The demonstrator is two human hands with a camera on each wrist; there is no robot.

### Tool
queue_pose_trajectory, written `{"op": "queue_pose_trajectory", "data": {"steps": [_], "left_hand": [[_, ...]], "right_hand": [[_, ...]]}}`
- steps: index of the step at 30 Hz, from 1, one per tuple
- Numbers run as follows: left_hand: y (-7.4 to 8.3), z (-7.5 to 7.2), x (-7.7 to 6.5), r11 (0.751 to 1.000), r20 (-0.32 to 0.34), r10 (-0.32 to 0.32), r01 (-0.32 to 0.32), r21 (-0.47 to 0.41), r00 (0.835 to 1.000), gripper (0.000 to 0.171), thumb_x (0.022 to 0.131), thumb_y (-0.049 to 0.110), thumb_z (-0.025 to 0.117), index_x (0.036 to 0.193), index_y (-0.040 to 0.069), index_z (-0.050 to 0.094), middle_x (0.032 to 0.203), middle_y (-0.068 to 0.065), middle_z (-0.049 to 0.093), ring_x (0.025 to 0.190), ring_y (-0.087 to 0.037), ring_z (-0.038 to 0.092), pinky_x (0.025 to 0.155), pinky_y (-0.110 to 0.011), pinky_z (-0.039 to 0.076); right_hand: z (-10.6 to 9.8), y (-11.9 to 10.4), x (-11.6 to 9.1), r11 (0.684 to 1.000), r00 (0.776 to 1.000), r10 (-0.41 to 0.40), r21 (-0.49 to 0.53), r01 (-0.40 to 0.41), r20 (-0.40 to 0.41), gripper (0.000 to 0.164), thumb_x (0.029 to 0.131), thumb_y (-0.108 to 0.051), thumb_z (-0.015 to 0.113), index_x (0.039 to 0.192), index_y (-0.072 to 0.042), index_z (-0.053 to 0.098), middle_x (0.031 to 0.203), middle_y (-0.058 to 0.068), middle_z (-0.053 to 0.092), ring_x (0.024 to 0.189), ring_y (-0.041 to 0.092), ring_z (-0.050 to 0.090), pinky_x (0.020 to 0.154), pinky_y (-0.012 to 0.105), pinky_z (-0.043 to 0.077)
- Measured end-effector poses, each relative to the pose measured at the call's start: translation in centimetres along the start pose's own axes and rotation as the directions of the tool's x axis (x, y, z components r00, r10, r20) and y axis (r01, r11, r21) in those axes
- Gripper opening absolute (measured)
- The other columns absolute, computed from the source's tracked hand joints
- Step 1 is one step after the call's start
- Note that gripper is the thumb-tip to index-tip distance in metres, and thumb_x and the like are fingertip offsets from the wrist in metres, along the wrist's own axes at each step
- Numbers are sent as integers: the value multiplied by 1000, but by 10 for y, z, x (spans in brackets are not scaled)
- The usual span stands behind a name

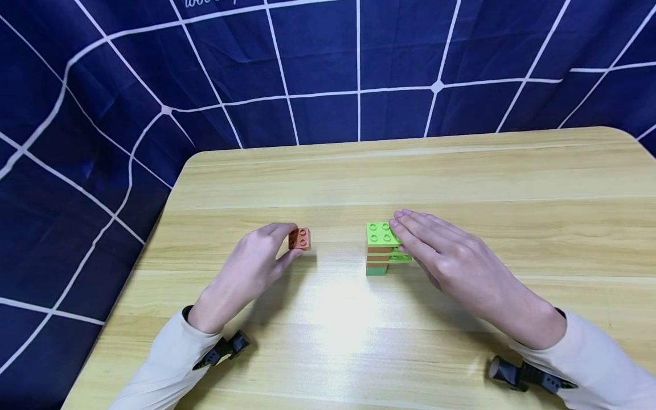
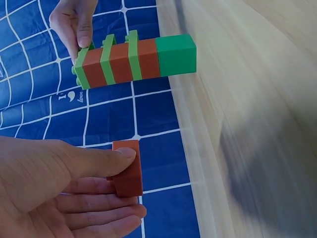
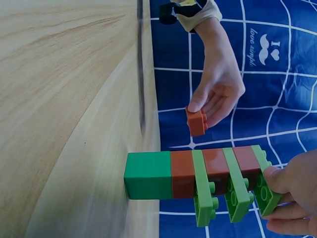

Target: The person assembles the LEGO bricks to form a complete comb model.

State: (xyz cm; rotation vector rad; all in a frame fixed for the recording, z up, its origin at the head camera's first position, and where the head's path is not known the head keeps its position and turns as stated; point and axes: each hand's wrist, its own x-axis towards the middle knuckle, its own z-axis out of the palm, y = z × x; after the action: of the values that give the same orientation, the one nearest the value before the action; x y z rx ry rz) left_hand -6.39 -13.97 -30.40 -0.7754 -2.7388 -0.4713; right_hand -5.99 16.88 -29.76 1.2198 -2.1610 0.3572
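My left hand [image 1: 253, 259] pinches a small orange-red building brick [image 1: 299, 238] between thumb and fingers, above the table and to the left of a tower. In the left wrist view the thumb lies along one face of the orange-red brick [image 2: 129, 173]. The tower stands upright, with a dark green brick [image 3: 147, 174] at its base. Above it, orange-red bricks alternate with thin light green plates, which stick out to one side. My right hand [image 1: 456, 262] holds the overhanging end of the top light green plate [image 1: 378, 233], its thumb touching the plate in the right wrist view.
The tower and both hands are over a light wood-grain table [image 1: 328, 182]. A dark blue cloth [image 1: 318, 68] with white grid lines hangs behind it and along the left side. Black wrist cameras [image 1: 504, 370] are strapped below both sleeves.
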Motion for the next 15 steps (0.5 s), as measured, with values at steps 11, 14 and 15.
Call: {"op": "queue_pose_trajectory", "data": {"steps": [11,14,15], "left_hand": [[6,-1,2,1000,-6,13,-13,-9,1000,35,85,14,75,111,-7,64,102,-17,69,91,-28,68,78,-36,60],[9,-1,3,1000,-7,24,-24,-9,1000,35,86,14,75,111,-7,63,102,-17,69,92,-28,68,78,-36,60],[10,-2,4,1000,-7,30,-30,-7,1000,35,86,14,75,111,-7,63,102,-17,69,92,-28,68,78,-36,60]], "right_hand": [[-1,-1,0,1000,1000,16,4,-16,22,46,108,-16,24,124,8,60,122,24,62,109,39,62,92,49,53],[-1,-1,0,1000,1000,14,5,-14,18,46,108,-16,25,124,8,60,122,24,62,109,39,62,92,50,53],[-1,-1,0,1000,1000,14,7,-14,18,46,108,-16,25,124,8,60,122,24,62,109,39,62,91,50,53]]}}
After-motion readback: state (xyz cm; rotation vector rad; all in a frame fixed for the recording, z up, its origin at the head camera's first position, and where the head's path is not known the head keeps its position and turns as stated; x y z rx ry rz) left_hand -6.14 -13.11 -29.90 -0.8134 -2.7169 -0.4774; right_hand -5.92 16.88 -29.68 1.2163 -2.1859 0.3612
